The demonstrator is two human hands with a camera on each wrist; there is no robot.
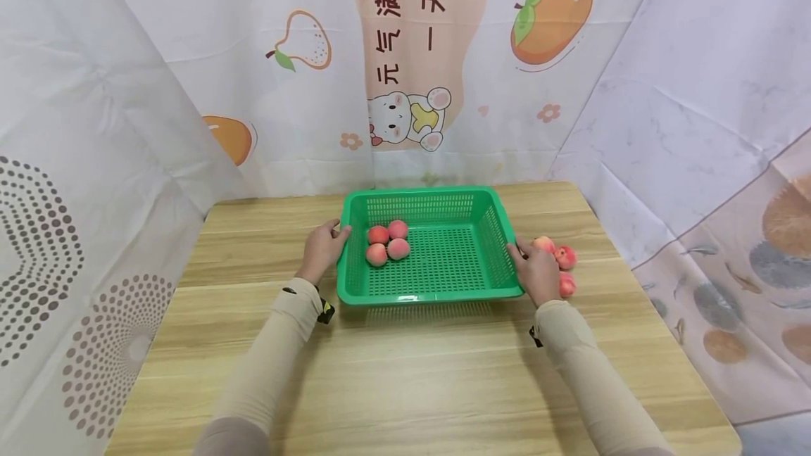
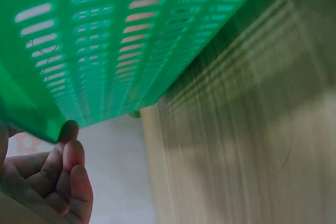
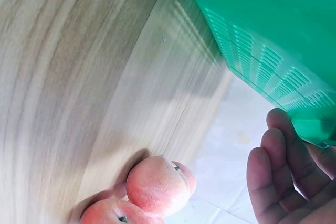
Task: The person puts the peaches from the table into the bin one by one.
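A green plastic basket (image 1: 431, 297) with slotted walls spans the middle of the table, several peaches (image 1: 398, 249) grouped at the left of its floor. My left hand (image 1: 324, 250) grips its left rim, thumb on top. At the opposite short side, my right hand (image 1: 537, 273) pinches the right rim. Seen in the left wrist view, the fingers (image 2: 71, 153) curl under the basket's lip. From the right wrist, the fingers (image 3: 283, 124) likewise bend beneath the rim, near the loose peaches (image 3: 157, 186).
Three peaches (image 1: 566, 257) lie on the wooden table (image 1: 405, 378) just right of the basket, partly hidden by my right hand. A printed curtain (image 1: 304, 111) hangs behind the table's back edge, with more fabric at both sides.
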